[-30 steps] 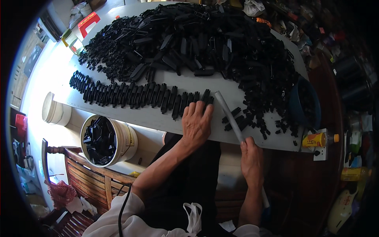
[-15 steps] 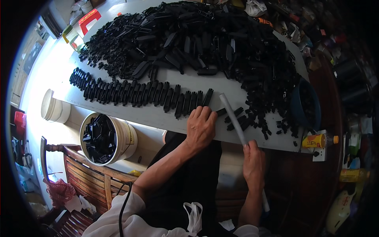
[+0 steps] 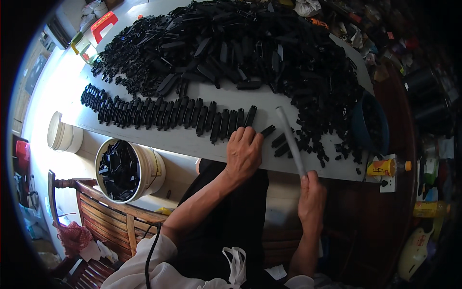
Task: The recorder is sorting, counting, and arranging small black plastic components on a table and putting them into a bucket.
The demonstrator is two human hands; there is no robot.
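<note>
My left hand (image 3: 244, 153) is closed at the table's near edge, its fingers bent down over a slim black plastic part (image 3: 267, 130) that sticks out on its right side. Just beyond the fingertips, another black part (image 3: 250, 115) stands at the right end of a long row of similar parts (image 3: 163, 114). A pale grey rod (image 3: 291, 144) is gripped in my right hand (image 3: 312, 198), slanting up and to the left over the table. Beneath the rod lie a few loose black parts (image 3: 283, 144). What the left fingertips touch is partly hidden.
A big heap of black plastic parts (image 3: 226, 48) covers the table's far side. At the right edge stand a blue basin (image 3: 360, 126) and a yellow-labelled bottle (image 3: 385, 167). Below the table at left are a bucket of black pieces (image 3: 153, 176), a white bucket (image 3: 65, 135) and a wooden chair (image 3: 103, 212).
The rod and my right hand have shifted slightly right, its tip rising. More of the black part beside my left hand shows, and it points higher. The whole view has shifted a little.
</note>
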